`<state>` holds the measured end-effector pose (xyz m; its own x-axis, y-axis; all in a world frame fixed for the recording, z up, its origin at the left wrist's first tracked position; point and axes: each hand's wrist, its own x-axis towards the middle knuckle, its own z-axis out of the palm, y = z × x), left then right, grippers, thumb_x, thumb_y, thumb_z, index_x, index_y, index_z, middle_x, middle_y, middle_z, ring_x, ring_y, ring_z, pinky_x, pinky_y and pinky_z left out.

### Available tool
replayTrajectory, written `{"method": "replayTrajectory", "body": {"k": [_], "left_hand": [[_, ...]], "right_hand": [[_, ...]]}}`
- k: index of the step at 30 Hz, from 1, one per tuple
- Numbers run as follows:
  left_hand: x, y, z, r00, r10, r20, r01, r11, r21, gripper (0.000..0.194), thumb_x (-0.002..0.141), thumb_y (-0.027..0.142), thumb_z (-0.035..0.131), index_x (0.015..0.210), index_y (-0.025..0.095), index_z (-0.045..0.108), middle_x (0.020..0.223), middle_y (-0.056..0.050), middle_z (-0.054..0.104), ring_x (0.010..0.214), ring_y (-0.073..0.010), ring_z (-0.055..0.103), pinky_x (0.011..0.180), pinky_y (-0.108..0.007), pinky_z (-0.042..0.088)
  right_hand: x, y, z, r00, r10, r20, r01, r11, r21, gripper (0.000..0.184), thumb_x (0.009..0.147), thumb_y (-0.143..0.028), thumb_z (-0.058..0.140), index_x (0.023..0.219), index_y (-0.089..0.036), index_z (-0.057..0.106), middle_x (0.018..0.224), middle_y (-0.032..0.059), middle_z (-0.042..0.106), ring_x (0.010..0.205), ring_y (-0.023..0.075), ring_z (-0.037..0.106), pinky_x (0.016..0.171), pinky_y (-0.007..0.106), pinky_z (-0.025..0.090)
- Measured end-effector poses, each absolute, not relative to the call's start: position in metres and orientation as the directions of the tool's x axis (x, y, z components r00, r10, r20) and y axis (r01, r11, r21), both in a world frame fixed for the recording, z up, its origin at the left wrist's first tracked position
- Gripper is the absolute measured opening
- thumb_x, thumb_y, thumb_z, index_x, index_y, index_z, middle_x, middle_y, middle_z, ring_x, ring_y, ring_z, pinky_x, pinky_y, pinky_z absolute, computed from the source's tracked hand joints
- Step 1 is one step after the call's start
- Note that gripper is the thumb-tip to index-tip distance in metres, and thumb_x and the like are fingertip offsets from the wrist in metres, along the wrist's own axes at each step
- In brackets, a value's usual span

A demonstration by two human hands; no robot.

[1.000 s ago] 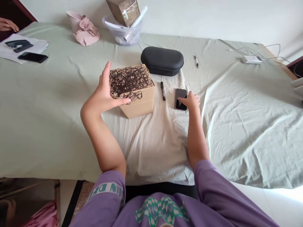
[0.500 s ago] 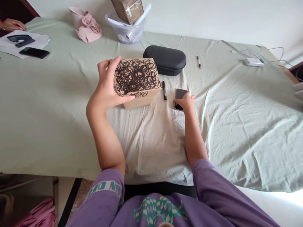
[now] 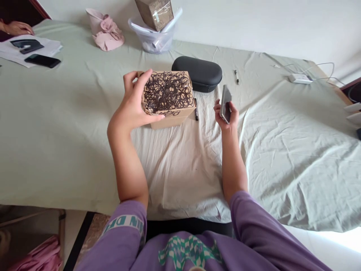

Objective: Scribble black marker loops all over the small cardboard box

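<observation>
My left hand (image 3: 134, 101) grips the left end of a cardboard box (image 3: 169, 92), thumb along the front edge and fingers over the far side. Dark scribbled loops cover the box's top. In my right hand (image 3: 228, 114) a smartphone (image 3: 226, 104) is held up on edge, tilted, above the cloth. A black marker (image 3: 196, 110) lies just right of the box, partly hidden by it. Behind the box sits a black hard case (image 3: 197, 73).
A pen (image 3: 236, 77) lies at the back right, near a white power strip (image 3: 300, 78) with cables. At the back stand a plastic basket (image 3: 143, 37) and a pink cap (image 3: 108, 37). Another person's hand (image 3: 19, 28) rests by papers and a black phone (image 3: 42, 60) at the far left.
My right hand has lifted the smartphone off the cloth and turned it on edge. My left hand and the box have shifted slightly right in view, now covering part of the marker.
</observation>
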<state>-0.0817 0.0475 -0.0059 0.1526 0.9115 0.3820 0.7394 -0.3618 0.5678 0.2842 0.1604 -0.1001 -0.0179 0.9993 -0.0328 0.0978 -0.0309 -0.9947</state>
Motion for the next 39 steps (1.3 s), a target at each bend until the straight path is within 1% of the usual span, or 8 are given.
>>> {"method": "replayTrajectory", "body": {"k": [4, 11, 18, 22, 26, 28, 32, 39], "left_hand": [[-0.079, 0.047, -0.004, 0.159, 0.917, 0.365, 0.747, -0.354, 0.563, 0.128, 0.069, 0.036, 0.098, 0.174, 0.019, 0.027, 0.171, -0.014, 0.026, 0.172, -0.0316, 0.022, 0.15, -0.049, 0.018], [-0.074, 0.048, -0.005, 0.123, 0.937, 0.326, 0.774, -0.296, 0.56, 0.128, 0.073, 0.07, 0.088, 0.175, 0.024, 0.025, 0.179, -0.009, 0.026, 0.174, -0.0367, 0.023, 0.147, -0.058, 0.022], [-0.079, 0.055, -0.015, 0.057, 0.947, 0.315, 0.751, -0.249, 0.612, 0.148, 0.068, 0.09, 0.083, 0.178, 0.022, 0.011, 0.178, -0.011, 0.028, 0.175, -0.0364, 0.024, 0.144, -0.051, 0.027], [-0.077, 0.06, -0.019, 0.07, 0.94, 0.333, 0.737, -0.273, 0.618, 0.155, 0.065, 0.091, 0.088, 0.179, 0.016, 0.014, 0.173, -0.02, 0.029, 0.175, -0.0361, 0.022, 0.146, -0.049, 0.023], [-0.069, 0.061, -0.021, 0.052, 0.934, 0.354, 0.707, -0.285, 0.647, 0.128, 0.086, 0.094, 0.068, 0.179, 0.018, 0.024, 0.17, -0.02, 0.033, 0.17, -0.0341, 0.031, 0.145, -0.046, 0.022], [-0.064, 0.06, -0.02, 0.074, 0.929, 0.362, 0.7, -0.307, 0.645, 0.136, 0.079, 0.097, 0.073, 0.179, 0.019, 0.025, 0.169, -0.019, 0.034, 0.168, -0.0326, 0.035, 0.144, -0.044, 0.024], [-0.056, 0.059, -0.016, 0.104, 0.926, 0.362, 0.711, -0.324, 0.624, 0.16, 0.055, 0.098, 0.088, 0.179, 0.019, 0.023, 0.169, -0.017, 0.033, 0.168, -0.0303, 0.032, 0.145, -0.043, 0.022], [-0.054, 0.056, -0.012, 0.117, 0.928, 0.353, 0.708, -0.327, 0.626, 0.157, 0.059, 0.091, 0.09, 0.179, 0.013, 0.024, 0.168, -0.019, 0.034, 0.168, -0.0315, 0.034, 0.145, -0.045, 0.025]], "right_hand": [[0.273, 0.145, -0.069, -0.124, 0.985, 0.121, -0.1, 0.109, -0.989, 0.083, 0.109, -0.062, 0.005, 0.167, -0.014, 0.04, 0.16, 0.026, 0.055, 0.143, 0.0364, 0.057, 0.103, 0.056, 0.055], [0.234, 0.106, -0.025, -0.251, 0.955, 0.156, -0.093, 0.136, -0.986, 0.078, 0.105, -0.073, 0.02, 0.154, -0.022, 0.053, 0.134, 0.0211, 0.062, 0.124, 0.0381, 0.057, 0.096, 0.06, 0.05], [0.184, 0.059, -0.017, -0.582, 0.812, 0.038, -0.575, -0.379, -0.725, 0.081, 0.089, -0.101, 0.033, 0.121, -0.031, 0.059, 0.099, 0.0063, 0.054, 0.081, 0.0236, 0.046, 0.064, 0.039, 0.051], [0.157, 0.036, -0.024, -0.885, 0.466, 0.019, -0.414, -0.765, -0.493, 0.092, 0.087, -0.105, 0.021, 0.12, -0.028, 0.061, 0.091, 0.0045, 0.051, 0.072, 0.0213, 0.044, 0.058, 0.037, 0.05], [0.134, 0.015, -0.036, -0.976, 0.215, -0.013, -0.193, -0.899, -0.394, 0.099, 0.088, -0.102, 0.007, 0.123, -0.026, 0.06, 0.094, 0.0077, 0.054, 0.074, 0.0231, 0.047, 0.061, 0.039, 0.05], [0.126, 0.007, -0.043, -0.989, 0.144, -0.021, -0.128, -0.928, -0.351, 0.099, 0.087, -0.101, 0.005, 0.124, -0.026, 0.059, 0.095, 0.009, 0.054, 0.076, 0.0241, 0.046, 0.062, 0.04, 0.05], [0.115, -0.001, -0.052, -0.992, 0.109, -0.066, -0.087, -0.956, -0.279, 0.098, 0.087, -0.097, 0.0, 0.12, -0.027, 0.061, 0.096, 0.0111, 0.053, 0.076, 0.0253, 0.044, 0.059, 0.039, 0.047], [0.111, 0.0, -0.055, -0.977, 0.184, -0.105, -0.156, -0.961, -0.229, 0.1, 0.087, -0.094, -0.005, 0.115, -0.027, 0.062, 0.095, 0.0103, 0.05, 0.074, 0.0244, 0.041, 0.057, 0.037, 0.044]]}}
